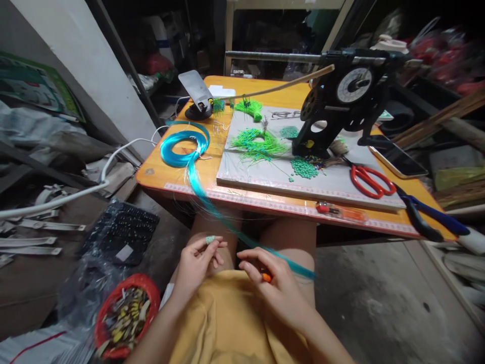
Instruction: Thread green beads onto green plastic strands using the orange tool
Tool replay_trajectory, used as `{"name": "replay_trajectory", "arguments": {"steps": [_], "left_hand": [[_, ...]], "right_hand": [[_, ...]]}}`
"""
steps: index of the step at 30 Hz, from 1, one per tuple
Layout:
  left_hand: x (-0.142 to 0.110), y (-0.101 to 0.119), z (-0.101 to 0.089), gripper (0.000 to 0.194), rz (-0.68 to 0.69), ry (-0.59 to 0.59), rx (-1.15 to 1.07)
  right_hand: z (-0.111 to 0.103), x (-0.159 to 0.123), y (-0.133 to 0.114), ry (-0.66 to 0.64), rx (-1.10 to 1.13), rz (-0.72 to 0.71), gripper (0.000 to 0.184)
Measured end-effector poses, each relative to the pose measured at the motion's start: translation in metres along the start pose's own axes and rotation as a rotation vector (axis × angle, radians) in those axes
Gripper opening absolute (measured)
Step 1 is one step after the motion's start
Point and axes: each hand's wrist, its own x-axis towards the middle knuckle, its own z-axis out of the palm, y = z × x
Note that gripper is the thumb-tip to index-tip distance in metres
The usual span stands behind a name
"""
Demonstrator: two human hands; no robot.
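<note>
My left hand [201, 259] is over my lap, its thumb pressed against the index finger in a pinch. Any strand between those fingertips is too fine to make out. A pale green wrap [210, 239] circles one finger. Beside it, my right hand [270, 275] curls its fingers around a small orange object [267, 277], mostly hidden in the palm. A shiny blue-green bundle of fine fibres [206, 202] hangs from its coil [166, 151], drops over the table's front edge and crosses my thighs, passing behind my right hand.
On the orange table [151, 172], a board [242, 174] bears green strands [261, 144], green beads [304, 168], red-handled scissors [371, 181] and a black mechanism [322, 116]. An orange cutter [346, 212] and blue-handled pliers [435, 215] lie along the front. A red basket [151, 298] stands lower left.
</note>
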Motion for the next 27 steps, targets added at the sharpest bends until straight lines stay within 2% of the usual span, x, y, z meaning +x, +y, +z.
{"name": "replay_trajectory", "arguments": {"steps": [7,12,16,20,27], "left_hand": [[-0.006,0.004,-0.007,0.021,0.084,0.024,0.134],[-0.010,0.005,-0.010,0.018,0.128,0.042,0.207],[-0.013,0.006,-0.012,0.021,0.134,0.060,0.240],[-0.017,0.010,-0.011,0.024,0.123,0.051,0.231],[-0.028,0.024,-0.001,0.026,0.103,0.033,0.172]], "right_hand": [[0.009,0.000,-0.008,0.004,0.056,-0.060,0.016],[0.007,-0.001,-0.005,0.011,0.053,-0.063,0.017],[0.006,-0.001,-0.005,0.086,0.044,-0.058,0.017],[0.012,-0.003,-0.009,0.135,0.125,-0.065,0.016],[0.026,0.002,-0.018,0.004,0.088,-0.127,0.033]]}}
